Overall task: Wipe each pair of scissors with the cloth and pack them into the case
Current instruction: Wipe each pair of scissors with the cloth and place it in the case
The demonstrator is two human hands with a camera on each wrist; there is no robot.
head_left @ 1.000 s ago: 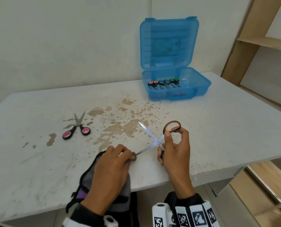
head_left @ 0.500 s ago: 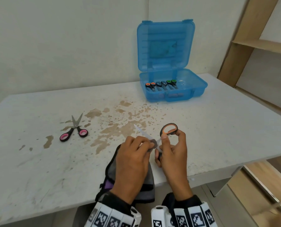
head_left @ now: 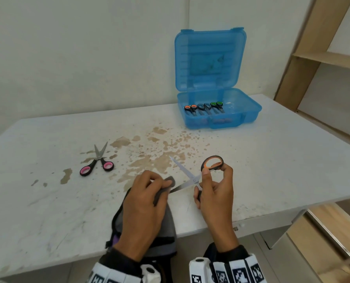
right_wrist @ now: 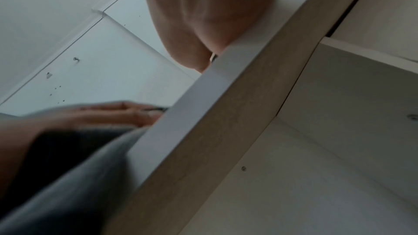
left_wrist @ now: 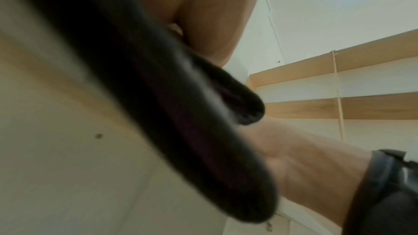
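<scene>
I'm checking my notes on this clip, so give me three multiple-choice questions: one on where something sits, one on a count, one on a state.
1. Where do the pink-handled scissors lie?
A. on the table, beyond the left hand
B. in the case
C. on the shelf

2. How many pairs lie in the blue case?
A. one
B. three
C. five

3. The scissors in the right hand are:
A. closed
B. open
C. wrapped entirely

Answers: 1 A, they lie on bare tabletop; 2 B, handles orange, grey, green; 3 B, blades spread, the left hand pinching cloth on one.
</scene>
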